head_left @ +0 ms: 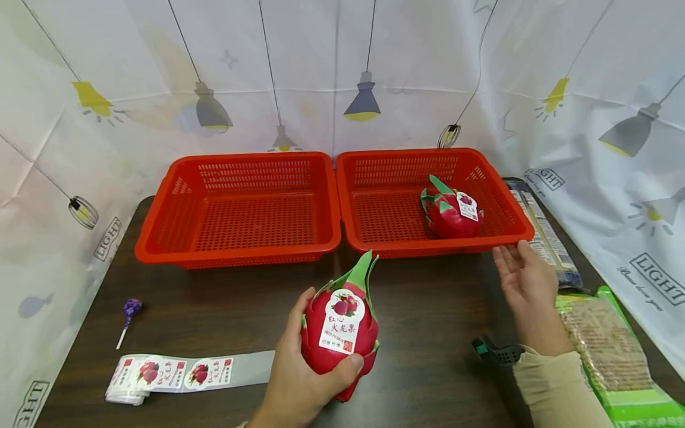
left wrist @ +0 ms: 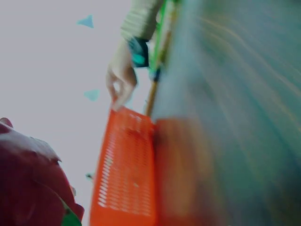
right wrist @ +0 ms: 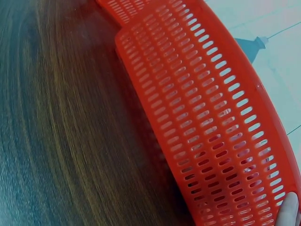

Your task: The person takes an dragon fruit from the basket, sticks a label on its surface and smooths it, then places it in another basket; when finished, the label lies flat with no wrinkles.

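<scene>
My left hand [head_left: 299,368] grips a red dragon fruit [head_left: 316,321] with green leaf tips, held in front of the baskets. A white printed label [head_left: 342,321] is stuck on its front. In the left wrist view part of the dragon fruit [left wrist: 28,179] shows at the lower left. My right hand [head_left: 527,285] holds the rim of the right red basket [head_left: 385,245] at its near right corner. A fingertip [right wrist: 288,212] shows against that basket's side in the right wrist view. Inside it lies a second, labelled dragon fruit [head_left: 452,217].
A second red basket [head_left: 235,258] stands left of the first. Left on the dark table [head_left: 214,315] lie a lollipop [head_left: 129,315] and a roll of labels [head_left: 160,373]. At right are a clear-and-green bag [head_left: 615,356] and a flat printed packet [head_left: 548,238]. A patterned cloth [head_left: 321,71] hangs behind.
</scene>
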